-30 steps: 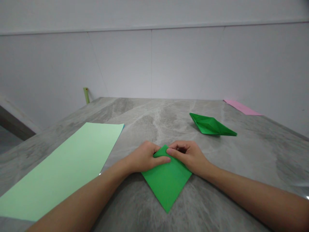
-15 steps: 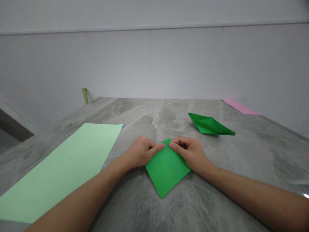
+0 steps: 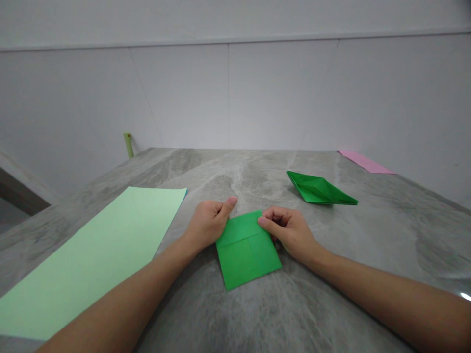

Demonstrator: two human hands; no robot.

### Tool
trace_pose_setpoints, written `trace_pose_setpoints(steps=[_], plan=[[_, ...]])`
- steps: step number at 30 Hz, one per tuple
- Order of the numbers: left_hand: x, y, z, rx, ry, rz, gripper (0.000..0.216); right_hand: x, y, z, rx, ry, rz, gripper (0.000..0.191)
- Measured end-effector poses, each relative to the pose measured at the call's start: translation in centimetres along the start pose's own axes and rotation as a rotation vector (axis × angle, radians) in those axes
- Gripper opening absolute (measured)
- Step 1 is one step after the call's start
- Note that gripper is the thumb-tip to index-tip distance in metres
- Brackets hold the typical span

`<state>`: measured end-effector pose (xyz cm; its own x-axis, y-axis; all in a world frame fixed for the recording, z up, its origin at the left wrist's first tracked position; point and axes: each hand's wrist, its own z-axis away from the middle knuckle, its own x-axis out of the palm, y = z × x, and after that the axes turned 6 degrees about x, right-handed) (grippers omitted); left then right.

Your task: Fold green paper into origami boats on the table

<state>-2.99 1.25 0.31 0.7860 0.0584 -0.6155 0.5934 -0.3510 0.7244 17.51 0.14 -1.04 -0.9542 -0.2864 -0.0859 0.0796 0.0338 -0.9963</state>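
A folded dark green paper square (image 3: 246, 250) lies flat on the grey marble table (image 3: 257, 314), with crease lines showing across its top. My left hand (image 3: 208, 223) rests at its left upper corner, fingers curled and the thumb stretched forward along the edge. At the square's right upper corner my right hand (image 3: 287, 230) pinches the paper between thumb and forefinger. Both forearms reach in from the near edge.
A large pale green sheet (image 3: 91, 250) lies to the left. A finished dark green folded paper shape (image 3: 318, 189) sits further back on the right, a pink sheet (image 3: 364, 162) beyond it by the white wall. A small green object (image 3: 128, 143) stands at the back left.
The green square has been turned from a diamond pointing at me to nearly straight edges, and it sits a little further from me. My left thumb has lifted off it and points forward.
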Motion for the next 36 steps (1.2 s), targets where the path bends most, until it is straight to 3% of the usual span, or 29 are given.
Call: trace_pose_setpoints(steps=[7, 13, 17, 24, 36], plan=[[0.13, 0.11, 0.34, 0.044, -0.083, 0.057, 0.062, -0.13, -0.10, -0.02, -0.049, -0.100, 0.096, 0.050], [0.00, 0.51, 0.24, -0.044, 0.084, 0.197, 0.073, -0.11, -0.06, 0.09, -0.035, -0.064, 0.074, 0.052], [-0.35, 0.78, 0.23, -0.147, 0.140, 0.343, 0.065, -0.26, 0.04, 0.01, -0.023, 0.031, 0.030, 0.051], [-0.71, 0.43, 0.59, 0.067, 0.104, 0.482, 0.036, -0.36, 0.16, -0.15, -0.017, 0.105, -0.014, 0.052], [-0.67, 0.38, 0.70, 0.078, 0.063, 0.412, 0.030, -0.36, -0.08, -0.10, -0.005, 0.104, -0.033, 0.051]])
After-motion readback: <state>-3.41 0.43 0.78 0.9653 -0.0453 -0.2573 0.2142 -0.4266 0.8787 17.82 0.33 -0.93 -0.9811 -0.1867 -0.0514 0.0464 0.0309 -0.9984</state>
